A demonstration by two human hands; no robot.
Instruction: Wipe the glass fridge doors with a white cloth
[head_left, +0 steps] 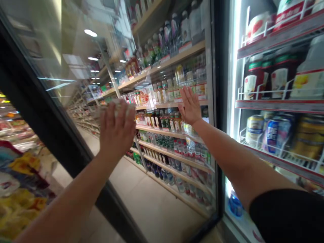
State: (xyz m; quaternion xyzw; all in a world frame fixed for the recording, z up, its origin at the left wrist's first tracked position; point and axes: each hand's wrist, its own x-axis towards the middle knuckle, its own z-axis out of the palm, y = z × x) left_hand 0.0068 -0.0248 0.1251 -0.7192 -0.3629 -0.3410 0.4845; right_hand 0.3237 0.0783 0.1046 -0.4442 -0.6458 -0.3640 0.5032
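Observation:
A glass cooler door point(141, 189) stands swung open in front of me, its black frame point(217, 135) on the right. My left hand point(116, 130) presses a whitish cloth point(118, 105) flat against the glass. My right hand point(190, 105) lies flat on the glass with fingers spread, near the door's right edge. Through the glass I see store shelves of bottles point(174, 125).
The open cooler point(278, 104) at right holds cans point(277, 130) and bottles on white wire racks. Snack bags point(17, 199) show at lower left. A tiled aisle floor point(152, 209) runs behind the glass.

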